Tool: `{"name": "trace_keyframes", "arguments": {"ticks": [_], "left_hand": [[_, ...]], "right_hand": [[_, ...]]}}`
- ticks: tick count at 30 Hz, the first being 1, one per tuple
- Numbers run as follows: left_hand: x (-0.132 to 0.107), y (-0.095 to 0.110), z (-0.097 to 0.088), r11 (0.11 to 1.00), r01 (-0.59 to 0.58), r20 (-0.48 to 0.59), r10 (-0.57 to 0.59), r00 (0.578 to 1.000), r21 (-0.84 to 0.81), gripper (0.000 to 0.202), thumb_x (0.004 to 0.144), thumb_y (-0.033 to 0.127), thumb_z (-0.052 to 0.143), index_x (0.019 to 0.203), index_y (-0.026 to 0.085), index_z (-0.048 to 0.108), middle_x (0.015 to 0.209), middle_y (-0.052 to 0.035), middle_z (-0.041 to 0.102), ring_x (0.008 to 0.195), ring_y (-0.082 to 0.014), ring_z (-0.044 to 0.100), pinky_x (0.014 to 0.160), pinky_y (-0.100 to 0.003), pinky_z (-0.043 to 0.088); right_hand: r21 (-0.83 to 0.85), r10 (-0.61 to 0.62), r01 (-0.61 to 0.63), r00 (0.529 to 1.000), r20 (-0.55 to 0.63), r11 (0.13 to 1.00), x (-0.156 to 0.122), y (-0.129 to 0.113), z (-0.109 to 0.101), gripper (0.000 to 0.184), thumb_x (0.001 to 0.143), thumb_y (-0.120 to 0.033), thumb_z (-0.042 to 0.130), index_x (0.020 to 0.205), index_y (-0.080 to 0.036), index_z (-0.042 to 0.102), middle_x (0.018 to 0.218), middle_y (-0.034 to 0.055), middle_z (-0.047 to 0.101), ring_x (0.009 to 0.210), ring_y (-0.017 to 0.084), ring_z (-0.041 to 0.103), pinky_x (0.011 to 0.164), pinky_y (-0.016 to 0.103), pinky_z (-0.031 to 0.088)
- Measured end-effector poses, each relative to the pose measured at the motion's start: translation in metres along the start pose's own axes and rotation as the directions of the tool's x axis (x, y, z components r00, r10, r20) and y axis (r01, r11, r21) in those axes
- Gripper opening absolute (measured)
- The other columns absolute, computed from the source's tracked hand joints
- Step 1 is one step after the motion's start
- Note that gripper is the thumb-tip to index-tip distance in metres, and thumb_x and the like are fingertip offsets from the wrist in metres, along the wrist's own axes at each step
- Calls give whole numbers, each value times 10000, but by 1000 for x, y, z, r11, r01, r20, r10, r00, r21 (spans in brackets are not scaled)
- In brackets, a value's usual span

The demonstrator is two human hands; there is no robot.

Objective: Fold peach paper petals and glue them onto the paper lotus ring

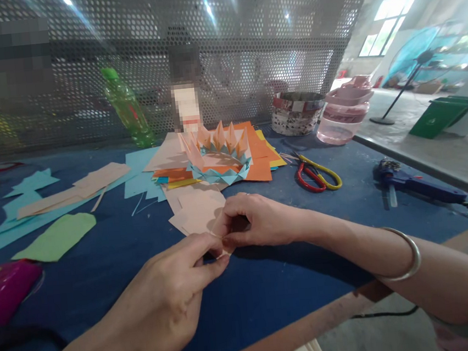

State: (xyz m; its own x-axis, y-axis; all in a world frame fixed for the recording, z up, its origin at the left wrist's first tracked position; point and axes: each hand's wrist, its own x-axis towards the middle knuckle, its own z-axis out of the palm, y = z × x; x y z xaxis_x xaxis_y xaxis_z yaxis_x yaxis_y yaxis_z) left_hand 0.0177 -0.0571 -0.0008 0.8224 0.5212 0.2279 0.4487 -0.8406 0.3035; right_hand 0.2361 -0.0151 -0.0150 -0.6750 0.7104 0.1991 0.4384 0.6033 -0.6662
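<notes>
Blue workbench (pixel 268 271) strewn with paper (pixel 196 215), perforated metal screen (pixel 246 47) behind

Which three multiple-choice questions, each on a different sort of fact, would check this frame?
1. Where is the metal bangle?
A. Right forearm
B. Left forearm
C. On the table

2. What colours are the handles of the scissors?
A. Green and white
B. Black only
C. Red and yellow

3. What state is the peach paper in?
A. Untouched on the table
B. Pinched by both hands
C. Taped to a bottle

1: A, it circles the arm reaching in from the right.
2: C, one loop is red, the other yellow.
3: B, the left hand and right hand meet at its edge.
</notes>
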Motion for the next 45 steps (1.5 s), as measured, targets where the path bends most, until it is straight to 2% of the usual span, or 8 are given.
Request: {"name": "trace_keyframes", "arguments": {"ticks": [5,11,19,23,27,32,39,45], "left_hand": [[-2,0,1,1000,-4,-7,4,1000,10,471,848,-10,335,1090,205,677,1121,-64,648,972,-152,650,817,-246,544],[-2,2,2,1000,14,-50,-13,999,23,452,880,17,313,1031,223,686,1092,-51,656,917,-135,651,773,-216,523],[-1,2,1,998,-16,-83,21,996,64,444,819,-5,330,927,228,691,1096,-22,678,885,-124,669,748,-186,523],[-3,0,2,999,-12,-76,15,997,35,447,834,-2,343,982,234,693,1104,-26,672,916,-128,671,766,-190,526],[-3,-1,3,1000,-7,-66,8,998,18,453,846,15,351,1027,247,695,1070,-31,677,915,-132,671,751,-199,538],[-3,-1,3,1000,-15,-101,18,995,24,466,852,5,325,1004,243,696,1049,-27,701,932,-130,678,784,-200,550],[-4,0,3,1000,-12,-100,15,995,29,468,845,-1,332,989,228,712,1052,-34,709,939,-135,683,830,-210,551],[-3,0,2,999,-11,-94,15,995,42,471,835,-3,329,992,223,710,1030,-37,715,909,-144,693,781,-219,566]], "right_hand": [[62,65,-64,998,-15,996,0,1,3,87,777,-183,682,841,-133,652,768,2,650,673,91,564,625,194,414],[52,116,-112,991,-65,992,2,3,2,168,754,-94,658,918,-126,640,850,20,662,753,105,595,674,197,434],[10,75,-75,995,-68,997,1,5,1,119,793,-104,622,907,-136,632,844,22,662,753,116,569,680,216,420],[-25,82,-85,992,-99,996,1,2,3,133,791,-174,672,913,-141,632,849,23,655,775,122,564,710,229,411],[-80,104,-116,985,-138,990,2,0,6,281,699,-303,799,855,-144,628,803,9,640,775,130,553,715,237,389],[0,49,-49,998,-42,999,2,2,4,195,803,-329,730,831,-144,673,782,8,672,728,105,575,721,223,396],[-147,41,-54,995,-88,988,0,-1,4,118,839,-245,682,785,-140,673,783,20,632,744,120,521,757,247,370],[-221,54,-62,998,-44,973,-1,-4,6,76,861,-195,616,827,-131,637,816,38,588,792,145,500,814,278,356]]}}
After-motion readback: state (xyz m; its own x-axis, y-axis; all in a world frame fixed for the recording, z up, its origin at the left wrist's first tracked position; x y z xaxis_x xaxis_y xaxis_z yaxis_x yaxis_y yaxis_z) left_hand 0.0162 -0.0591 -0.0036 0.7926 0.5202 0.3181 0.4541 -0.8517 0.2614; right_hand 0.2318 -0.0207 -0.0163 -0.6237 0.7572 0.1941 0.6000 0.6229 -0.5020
